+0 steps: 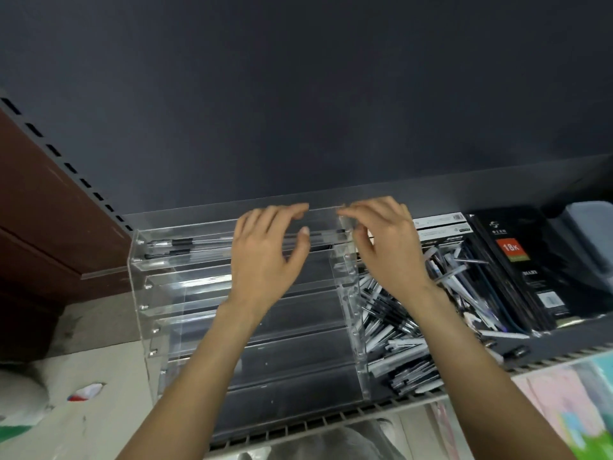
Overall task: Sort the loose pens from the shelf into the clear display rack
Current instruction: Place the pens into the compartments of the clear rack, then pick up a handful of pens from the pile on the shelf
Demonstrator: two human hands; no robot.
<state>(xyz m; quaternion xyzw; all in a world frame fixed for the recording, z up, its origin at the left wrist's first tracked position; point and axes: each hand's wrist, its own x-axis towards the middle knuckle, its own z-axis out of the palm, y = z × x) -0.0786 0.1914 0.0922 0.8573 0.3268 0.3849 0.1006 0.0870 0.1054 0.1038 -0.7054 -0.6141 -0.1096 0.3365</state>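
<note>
A clear acrylic display rack with stepped tiers stands on the dark shelf. Its top tier holds a few pens with black grips, lying lengthwise. My left hand hovers over that tier with its fingers loosely spread. The fingertips are at the rack's back edge and the thumb is by the pens. My right hand is at the tier's right end with curved fingers near the pen tips, and no pen is clearly gripped. A pile of loose black and white pens lies right of the rack.
Black notebook packs stand right of the pen pile, one with a red 18K label. A grey box sits further right. The shelf's slotted front edge runs below the rack. The rack's lower tiers hold nothing.
</note>
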